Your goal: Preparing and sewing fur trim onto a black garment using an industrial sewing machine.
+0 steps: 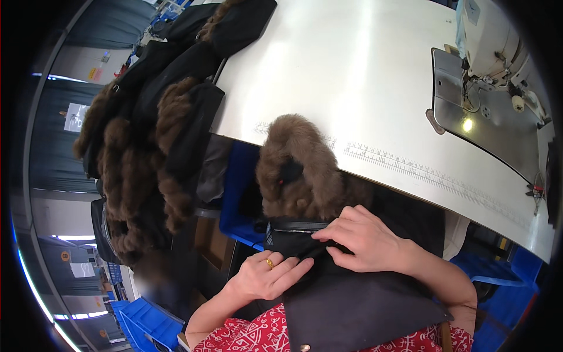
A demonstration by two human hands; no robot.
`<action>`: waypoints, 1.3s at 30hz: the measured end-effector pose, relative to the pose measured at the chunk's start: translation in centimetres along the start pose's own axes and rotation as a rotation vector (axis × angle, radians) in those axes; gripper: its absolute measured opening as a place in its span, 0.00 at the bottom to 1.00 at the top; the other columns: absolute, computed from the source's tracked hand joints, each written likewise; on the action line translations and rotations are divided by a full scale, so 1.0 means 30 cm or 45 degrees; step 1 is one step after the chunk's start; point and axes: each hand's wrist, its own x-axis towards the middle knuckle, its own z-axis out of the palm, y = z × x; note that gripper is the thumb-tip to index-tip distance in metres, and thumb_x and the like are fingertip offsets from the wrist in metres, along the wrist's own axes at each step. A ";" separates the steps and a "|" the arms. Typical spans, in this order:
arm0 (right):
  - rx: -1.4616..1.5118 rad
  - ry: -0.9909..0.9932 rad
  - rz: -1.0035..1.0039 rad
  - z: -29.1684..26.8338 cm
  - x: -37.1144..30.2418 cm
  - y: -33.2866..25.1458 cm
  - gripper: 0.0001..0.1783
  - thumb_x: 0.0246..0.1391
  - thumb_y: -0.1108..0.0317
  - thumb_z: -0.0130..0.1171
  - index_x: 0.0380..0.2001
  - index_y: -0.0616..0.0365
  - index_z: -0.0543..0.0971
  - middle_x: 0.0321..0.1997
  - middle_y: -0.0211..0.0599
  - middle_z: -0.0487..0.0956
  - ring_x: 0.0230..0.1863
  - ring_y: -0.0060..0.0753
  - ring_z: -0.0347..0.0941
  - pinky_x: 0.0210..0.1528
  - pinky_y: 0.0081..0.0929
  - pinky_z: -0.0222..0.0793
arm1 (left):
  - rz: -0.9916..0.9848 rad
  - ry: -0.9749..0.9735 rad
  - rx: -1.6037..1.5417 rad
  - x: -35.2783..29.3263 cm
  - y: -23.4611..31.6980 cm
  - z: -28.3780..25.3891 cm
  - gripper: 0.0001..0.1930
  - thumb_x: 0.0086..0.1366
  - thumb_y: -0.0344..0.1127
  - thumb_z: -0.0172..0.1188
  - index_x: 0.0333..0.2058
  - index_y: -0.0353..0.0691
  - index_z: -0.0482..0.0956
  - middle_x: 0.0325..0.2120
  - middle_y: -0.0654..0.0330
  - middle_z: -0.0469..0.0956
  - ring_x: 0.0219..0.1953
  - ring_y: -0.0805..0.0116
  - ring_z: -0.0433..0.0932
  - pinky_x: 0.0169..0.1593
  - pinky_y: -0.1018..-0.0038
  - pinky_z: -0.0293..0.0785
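A black garment (352, 293) with brown fur trim (299, 152) lies over my lap and up against the table edge. The fur forms a loop with dark cloth showing inside it. Just below the fur runs a zipper (299, 226) with light teeth. My left hand (272, 276), a gold ring on one finger, grips the black cloth below the zipper with bent fingers. At the zipper's right end, my right hand (369, 240) has its index finger and thumb bent onto the cloth, holding a fold between them. Some fingertips are hidden in the dark fabric.
A white table (352, 70) with a printed ruler strip stretches ahead. A sewing machine (492, 76) with a metal plate stands at its right. Several fur-trimmed black garments (141, 135) are heaped at the left. A blue bin (240, 193) sits below the table edge.
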 end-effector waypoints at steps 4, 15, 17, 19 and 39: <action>-0.174 -0.099 0.025 0.017 0.002 -0.015 0.17 0.49 0.69 0.66 0.44 0.54 0.79 0.35 0.27 0.77 0.39 0.32 0.68 0.45 0.29 0.63 | -0.109 -0.249 0.115 0.020 0.011 -0.049 0.19 0.50 0.32 0.64 0.44 0.41 0.82 0.24 0.68 0.70 0.24 0.74 0.67 0.28 0.80 0.67; 0.008 -0.094 0.177 0.018 0.001 -0.020 0.13 0.52 0.60 0.67 0.40 0.48 0.82 0.33 0.24 0.74 0.37 0.31 0.66 0.43 0.28 0.63 | 0.114 -0.381 0.167 0.098 -0.034 -0.121 0.08 0.57 0.41 0.66 0.27 0.44 0.82 0.30 0.66 0.71 0.39 0.67 0.69 0.57 0.64 0.72; -0.033 -0.080 0.160 0.025 -0.001 -0.020 0.12 0.52 0.59 0.67 0.38 0.48 0.82 0.32 0.24 0.74 0.36 0.31 0.66 0.42 0.28 0.63 | 0.140 -0.344 0.168 0.099 -0.042 -0.128 0.08 0.57 0.41 0.66 0.27 0.44 0.82 0.35 0.64 0.72 0.41 0.66 0.70 0.57 0.62 0.72; -0.086 -0.067 0.130 0.031 -0.001 -0.021 0.11 0.52 0.58 0.67 0.37 0.48 0.83 0.32 0.24 0.74 0.36 0.30 0.66 0.42 0.28 0.62 | 0.141 -0.328 0.147 0.107 -0.055 -0.135 0.09 0.57 0.41 0.66 0.27 0.43 0.82 0.36 0.64 0.72 0.42 0.66 0.70 0.57 0.63 0.72; -0.060 0.001 0.173 0.046 -0.006 -0.018 0.10 0.50 0.61 0.68 0.35 0.49 0.84 0.30 0.24 0.75 0.35 0.30 0.66 0.41 0.28 0.61 | -1.748 0.033 -1.422 0.003 -0.012 -0.136 0.11 0.71 0.40 0.57 0.37 0.37 0.76 0.23 0.65 0.77 0.17 0.83 0.71 0.18 0.86 0.61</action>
